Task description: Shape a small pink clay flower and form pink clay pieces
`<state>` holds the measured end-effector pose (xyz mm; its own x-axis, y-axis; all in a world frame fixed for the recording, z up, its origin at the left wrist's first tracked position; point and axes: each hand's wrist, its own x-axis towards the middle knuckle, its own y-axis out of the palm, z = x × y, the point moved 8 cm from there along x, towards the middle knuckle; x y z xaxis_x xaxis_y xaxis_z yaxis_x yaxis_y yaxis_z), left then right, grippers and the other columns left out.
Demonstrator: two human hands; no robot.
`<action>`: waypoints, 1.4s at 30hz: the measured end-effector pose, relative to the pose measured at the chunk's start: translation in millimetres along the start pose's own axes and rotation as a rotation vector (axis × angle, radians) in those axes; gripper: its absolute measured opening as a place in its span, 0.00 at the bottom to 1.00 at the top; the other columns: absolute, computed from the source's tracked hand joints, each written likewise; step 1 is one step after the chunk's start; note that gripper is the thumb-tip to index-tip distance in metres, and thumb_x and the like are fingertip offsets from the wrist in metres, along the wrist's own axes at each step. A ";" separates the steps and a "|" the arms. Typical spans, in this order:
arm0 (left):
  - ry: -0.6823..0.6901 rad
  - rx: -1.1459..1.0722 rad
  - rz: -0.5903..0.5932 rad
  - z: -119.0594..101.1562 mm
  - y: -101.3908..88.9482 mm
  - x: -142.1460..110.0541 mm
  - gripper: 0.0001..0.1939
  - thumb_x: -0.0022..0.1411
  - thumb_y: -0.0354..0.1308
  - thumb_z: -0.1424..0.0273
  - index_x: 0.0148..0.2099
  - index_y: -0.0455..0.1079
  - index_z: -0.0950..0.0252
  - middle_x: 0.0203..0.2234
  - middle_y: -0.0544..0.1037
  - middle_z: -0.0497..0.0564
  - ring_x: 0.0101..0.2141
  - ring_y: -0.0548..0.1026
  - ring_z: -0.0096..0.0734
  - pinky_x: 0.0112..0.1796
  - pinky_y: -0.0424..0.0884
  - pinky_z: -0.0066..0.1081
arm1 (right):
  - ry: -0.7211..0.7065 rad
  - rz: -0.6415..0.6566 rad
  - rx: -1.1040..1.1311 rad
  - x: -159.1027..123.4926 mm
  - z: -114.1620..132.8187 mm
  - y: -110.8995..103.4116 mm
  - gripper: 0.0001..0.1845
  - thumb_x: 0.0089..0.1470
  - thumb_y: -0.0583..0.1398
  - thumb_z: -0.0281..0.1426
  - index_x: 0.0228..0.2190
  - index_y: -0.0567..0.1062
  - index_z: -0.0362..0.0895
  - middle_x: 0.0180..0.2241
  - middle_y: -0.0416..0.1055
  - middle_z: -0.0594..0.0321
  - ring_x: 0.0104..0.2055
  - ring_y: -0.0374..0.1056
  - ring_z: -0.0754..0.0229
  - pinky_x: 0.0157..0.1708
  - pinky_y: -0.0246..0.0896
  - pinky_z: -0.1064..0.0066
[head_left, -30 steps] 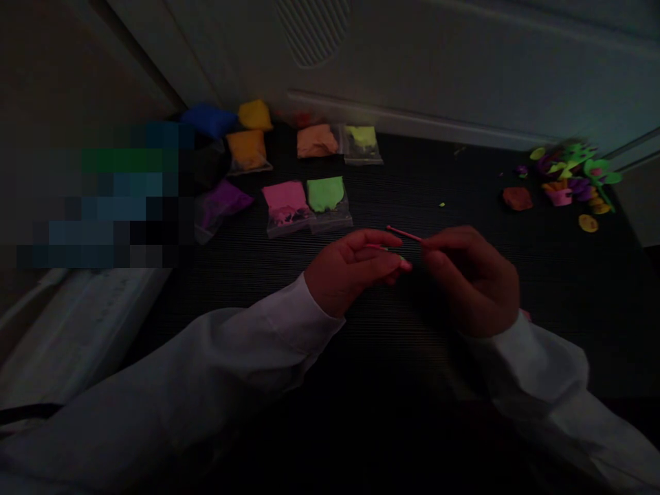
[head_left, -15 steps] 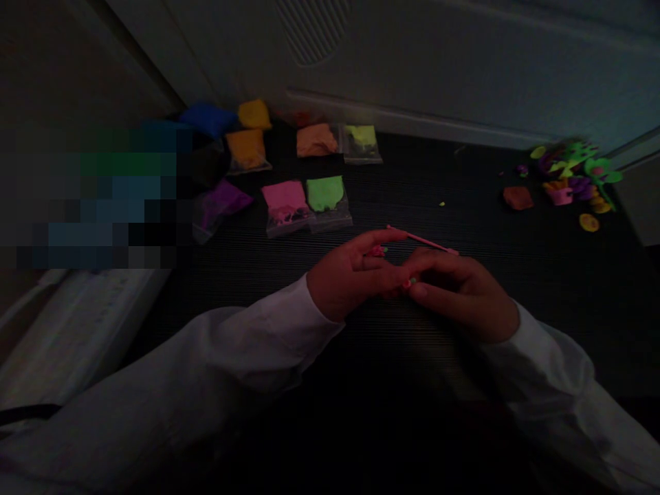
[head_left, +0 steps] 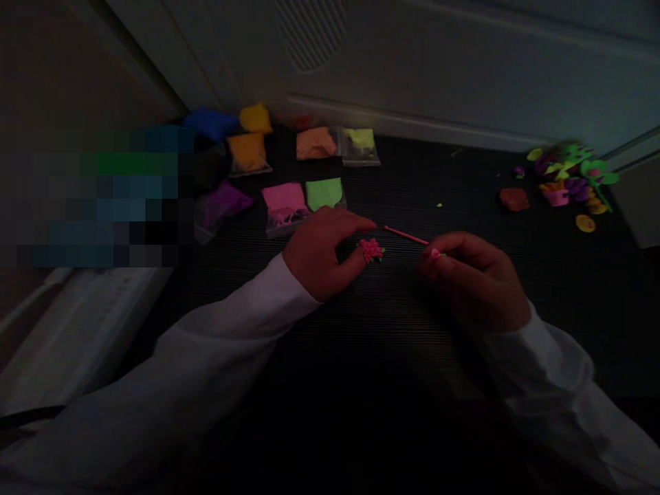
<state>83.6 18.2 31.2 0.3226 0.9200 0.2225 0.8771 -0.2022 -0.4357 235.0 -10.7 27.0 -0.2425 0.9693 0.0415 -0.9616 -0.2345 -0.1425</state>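
Between the thumb and fingers of my right hand (head_left: pixel 471 278) is a small pink clay flower (head_left: pixel 436 254) with a bit of green at its side. My left hand (head_left: pixel 330 251) is open, thumb and index finger apart, around the left side of a cluster of pink clay flowers (head_left: pixel 370 250) with green leaves on the dark table. Whether the thumb touches the cluster, I cannot tell. A thin pink modelling tool (head_left: pixel 406 234) lies behind the hands, its right end hidden by my right hand.
Bags of pink clay (head_left: pixel 284 199), green clay (head_left: pixel 324 193), orange clay (head_left: pixel 247 151) and other colours lie at the back left. At the right are a brown clay lump (head_left: pixel 514 199) and several finished clay flowers (head_left: pixel 572 172). A white power strip (head_left: pixel 87 330) sits at the left.
My hands have come apart. The left moved left and opened beside the flower cluster, now uncovered. The right moved slightly right, keeping the small pink flower.
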 end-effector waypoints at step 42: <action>-0.737 -1.319 0.107 34.1 55.2 -22.6 0.11 0.49 0.54 0.78 0.37 0.64 0.62 0.34 0.72 0.45 0.36 0.72 0.32 0.39 0.67 0.37 | -0.346 0.007 -0.605 -4.9 24.1 24.6 0.09 0.44 0.55 0.25 0.32 0.68 0.42 0.28 0.66 0.63 0.31 0.61 0.65 0.32 0.57 0.71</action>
<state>112.6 -2.3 -27.6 0.5095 0.7586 -0.4062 0.6724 -0.0565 0.7380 209.4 -23.0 47.1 -0.3718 0.8649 0.3373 -0.7440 -0.0604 -0.6654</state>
